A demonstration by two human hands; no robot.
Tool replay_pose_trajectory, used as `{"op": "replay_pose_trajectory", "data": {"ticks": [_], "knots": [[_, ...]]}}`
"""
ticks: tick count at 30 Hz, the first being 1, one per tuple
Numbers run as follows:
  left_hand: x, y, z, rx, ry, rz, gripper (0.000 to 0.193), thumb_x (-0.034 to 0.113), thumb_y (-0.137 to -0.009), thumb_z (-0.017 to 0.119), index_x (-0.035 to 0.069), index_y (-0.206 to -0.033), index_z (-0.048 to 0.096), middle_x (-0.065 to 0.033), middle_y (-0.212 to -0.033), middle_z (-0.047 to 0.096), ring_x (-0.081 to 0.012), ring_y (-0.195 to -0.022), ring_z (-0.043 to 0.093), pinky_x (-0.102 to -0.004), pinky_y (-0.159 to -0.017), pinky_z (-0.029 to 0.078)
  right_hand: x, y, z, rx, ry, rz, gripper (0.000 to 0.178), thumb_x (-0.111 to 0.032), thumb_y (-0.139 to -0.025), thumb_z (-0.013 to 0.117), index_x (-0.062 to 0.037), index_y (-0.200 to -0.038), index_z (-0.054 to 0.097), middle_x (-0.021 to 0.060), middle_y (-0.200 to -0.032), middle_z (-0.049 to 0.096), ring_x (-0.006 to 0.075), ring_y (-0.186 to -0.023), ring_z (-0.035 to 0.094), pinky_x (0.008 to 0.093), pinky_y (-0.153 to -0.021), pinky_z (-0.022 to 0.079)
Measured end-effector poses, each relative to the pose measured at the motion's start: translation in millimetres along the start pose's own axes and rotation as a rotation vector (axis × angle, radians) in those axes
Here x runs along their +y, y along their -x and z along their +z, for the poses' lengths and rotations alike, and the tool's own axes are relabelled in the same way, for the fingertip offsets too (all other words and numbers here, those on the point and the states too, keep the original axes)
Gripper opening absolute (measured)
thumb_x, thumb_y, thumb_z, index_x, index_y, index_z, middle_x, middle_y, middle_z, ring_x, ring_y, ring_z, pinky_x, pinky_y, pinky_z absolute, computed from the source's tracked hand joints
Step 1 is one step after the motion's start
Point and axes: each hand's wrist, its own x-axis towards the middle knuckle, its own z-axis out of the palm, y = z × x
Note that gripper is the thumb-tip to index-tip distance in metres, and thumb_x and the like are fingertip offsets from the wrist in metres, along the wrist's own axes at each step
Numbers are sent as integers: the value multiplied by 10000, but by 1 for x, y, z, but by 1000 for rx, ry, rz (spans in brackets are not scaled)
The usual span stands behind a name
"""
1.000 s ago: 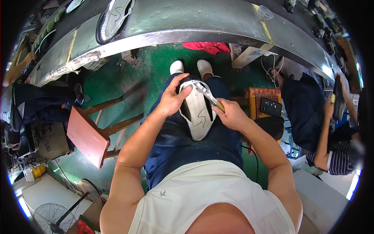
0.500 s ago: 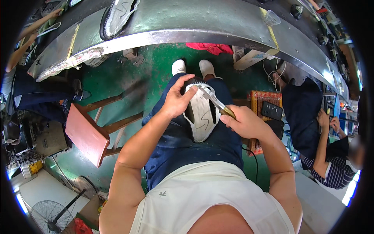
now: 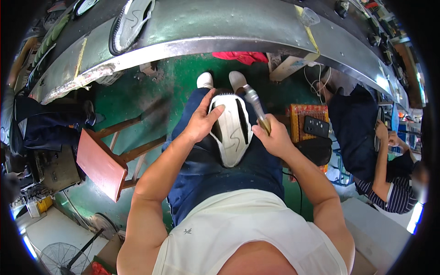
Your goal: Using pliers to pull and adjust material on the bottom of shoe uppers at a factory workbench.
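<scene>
Centre frame, resting on the lap: white shoe sole (image 3: pixel 231 133), black side stripes, thin wavy line down its middle. Left hand (image 3: pixel 200 123) wrapped over its left edge, grip closed. Right hand (image 3: pixel 274 137) clenched round wooden-handled hammer (image 3: pixel 255 103), metal head above the sole's top.

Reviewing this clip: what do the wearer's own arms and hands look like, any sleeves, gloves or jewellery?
Both forearms are bare up to the shoulders; the cream top is sleeveless. The left hand and right hand wear no gloves. No watch, bracelet or ring is visible on either wrist or hand in this view.
</scene>
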Motion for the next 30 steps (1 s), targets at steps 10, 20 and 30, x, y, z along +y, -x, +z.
{"op": "replay_pose_trajectory", "data": {"ticks": [10, 20, 30], "knots": [[-40, 55, 53, 145, -85, -234, 827, -91, -798, 450, 91, -1594, 321, -124, -1433, 565, -230, -1257, 587, -312, -1063, 435, 55, 32, 42, -68, -202, 417, 436, -140, -790, 699, 62, -1159, 587, 205, -950, 695, 300, -804, 705, 394, -721, 554], [-23, 70, 38, -252, -198, -326, 964, -55, -748, 602, 36, -1613, 186, -147, -1504, 456, -243, -1401, 436, -338, -1165, 334, 36, 68, -39, -115, 167, 358, 384, -192, -889, 699, 28, -1183, 589, 202, -871, 706, 417, -811, 686, 446, -771, 533], [-43, 76, 37, -298, -366, -197, 1103, 16, -751, 722, -4, -1618, 41, -224, -1627, 277, -273, -1506, 286, -325, -1230, 201, 1, 58, -51, -397, 707, -344, 518, -66, -888, 650, 43, -1375, 510, 221, -1133, 629, 401, -1093, 606, 446, -893, 524]]}}
